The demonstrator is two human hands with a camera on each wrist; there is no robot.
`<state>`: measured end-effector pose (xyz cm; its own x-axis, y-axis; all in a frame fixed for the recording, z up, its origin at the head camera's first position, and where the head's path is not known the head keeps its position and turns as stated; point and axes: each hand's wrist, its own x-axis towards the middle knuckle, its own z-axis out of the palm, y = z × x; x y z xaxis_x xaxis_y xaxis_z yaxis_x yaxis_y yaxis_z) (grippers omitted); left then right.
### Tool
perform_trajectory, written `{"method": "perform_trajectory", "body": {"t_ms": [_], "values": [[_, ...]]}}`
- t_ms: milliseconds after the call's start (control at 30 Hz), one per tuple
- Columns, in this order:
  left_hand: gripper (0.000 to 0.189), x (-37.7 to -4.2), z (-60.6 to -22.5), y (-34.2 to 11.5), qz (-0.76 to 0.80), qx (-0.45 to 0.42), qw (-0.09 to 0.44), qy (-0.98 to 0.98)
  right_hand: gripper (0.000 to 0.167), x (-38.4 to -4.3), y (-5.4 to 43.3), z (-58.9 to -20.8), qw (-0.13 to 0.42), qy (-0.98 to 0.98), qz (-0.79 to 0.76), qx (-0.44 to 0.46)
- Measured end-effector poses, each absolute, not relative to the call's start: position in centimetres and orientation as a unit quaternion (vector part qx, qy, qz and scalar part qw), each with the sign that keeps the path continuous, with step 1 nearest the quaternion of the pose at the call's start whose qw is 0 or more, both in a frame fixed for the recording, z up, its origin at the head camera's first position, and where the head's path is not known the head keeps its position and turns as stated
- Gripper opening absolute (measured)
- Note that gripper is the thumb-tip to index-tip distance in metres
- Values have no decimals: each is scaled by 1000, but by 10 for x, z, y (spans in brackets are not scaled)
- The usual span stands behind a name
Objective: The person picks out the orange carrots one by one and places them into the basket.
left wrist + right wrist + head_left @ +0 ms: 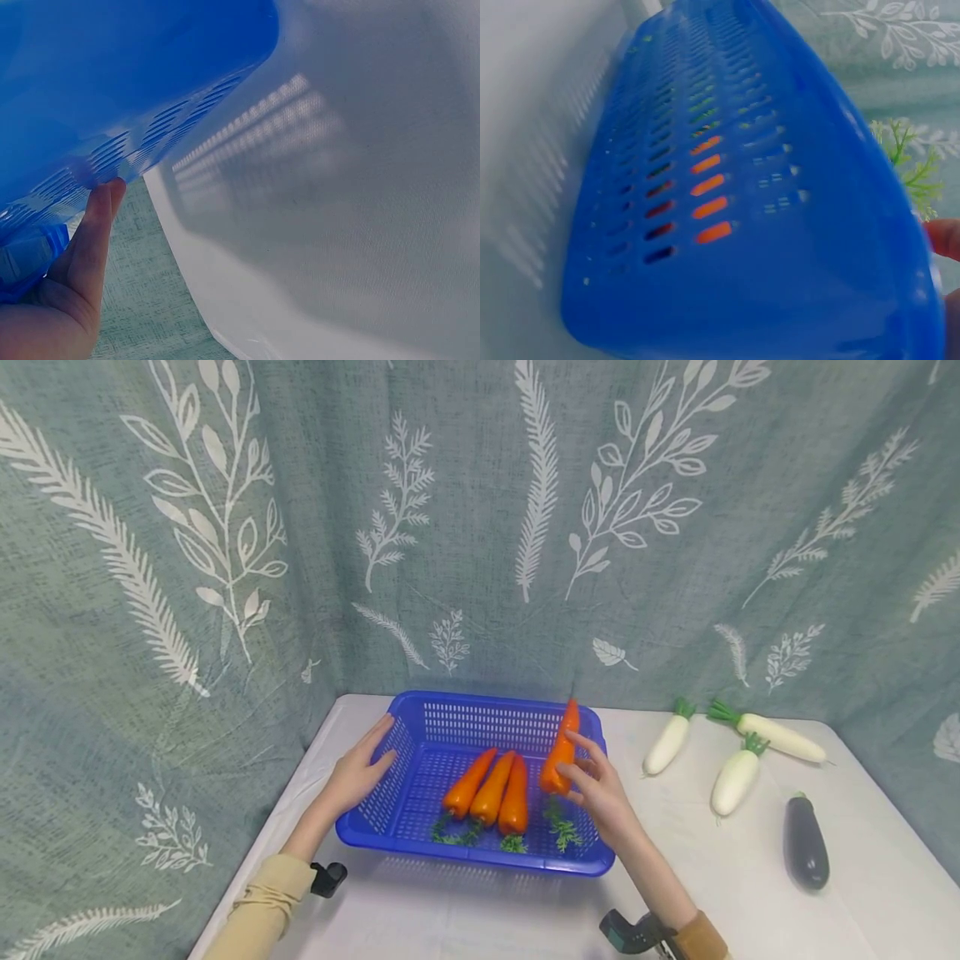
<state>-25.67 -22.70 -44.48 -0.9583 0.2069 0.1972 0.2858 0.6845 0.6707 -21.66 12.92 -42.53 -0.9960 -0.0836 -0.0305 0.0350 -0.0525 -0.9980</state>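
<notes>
A blue plastic basket (480,853) with slotted walls stands on the table. My left hand (358,774) holds its left rim; in the left wrist view, fingertips (114,187) touch the slotted outer wall from below. Over the basket's right part, my right hand (602,793) pinches an orange carrot (564,743) between thumb and fingers. This carrot tilts tip up, with its green leafy top (561,828) hanging below. Three more carrots (487,793) lie side by side on the basket's floor, leaves toward me. Most of the right hand is out of the right wrist view.
Several other vegetables lie on the white-covered table (420,914) to the right: a white radish (667,743), two more white radishes (783,739) and a dark eggplant (806,843). A green leaf-patterned curtain (480,527) hangs behind the table.
</notes>
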Motion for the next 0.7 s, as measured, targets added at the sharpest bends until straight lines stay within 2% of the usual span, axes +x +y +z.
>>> {"method": "perform_trajectory", "body": {"t_ms": [700], "values": [[56, -257, -445, -228, -374, -134, 52, -916, 52, -222, 99, -429, 30, 633, -773, 22]]}}
